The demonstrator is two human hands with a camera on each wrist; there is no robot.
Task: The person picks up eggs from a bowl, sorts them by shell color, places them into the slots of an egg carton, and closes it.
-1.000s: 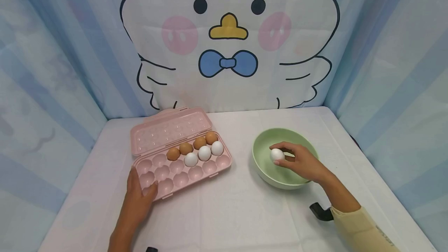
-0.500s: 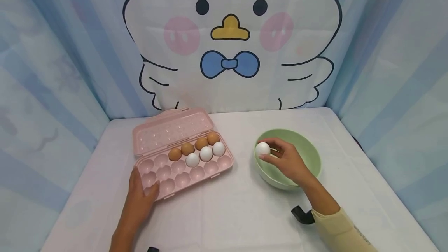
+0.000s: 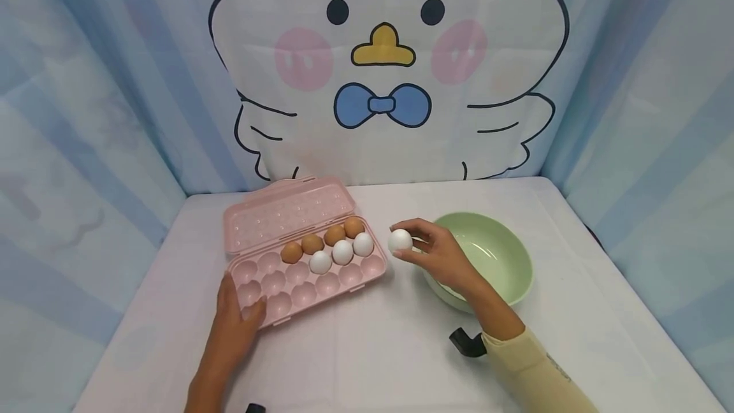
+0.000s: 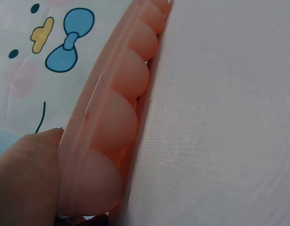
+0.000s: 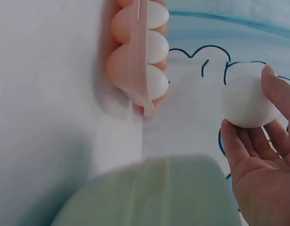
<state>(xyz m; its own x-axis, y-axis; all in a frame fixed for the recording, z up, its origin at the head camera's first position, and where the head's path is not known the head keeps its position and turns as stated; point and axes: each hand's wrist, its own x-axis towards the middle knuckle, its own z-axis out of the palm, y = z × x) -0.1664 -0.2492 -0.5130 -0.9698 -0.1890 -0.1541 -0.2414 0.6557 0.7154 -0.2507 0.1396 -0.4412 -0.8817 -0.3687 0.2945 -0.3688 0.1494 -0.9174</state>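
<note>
We see the left hand (image 3: 232, 330) bracing the egg tray (image 3: 321, 285) at its 7 o'clock corner, steadying it, while the right hand (image 3: 441, 257) pinches a white egg (image 3: 399, 240) between tray and bowl (image 3: 504, 266).

A white cloth-covered surface (image 3: 390, 349) fills the lower half of the scene. Behind it hangs a white fabric backdrop printed with a large cartoon chick (image 3: 384, 69), which has two black dot eyes, a yellow beak, round pink cheeks and a blue bow tie (image 3: 382, 105). Black outlines mark its small wings on either side. Pale blue striped curtains (image 3: 86, 113) close in the left and right sides, meeting the surface at its edges. A small black clip-like object (image 3: 467, 343) lies on the cloth near the front right.
</note>
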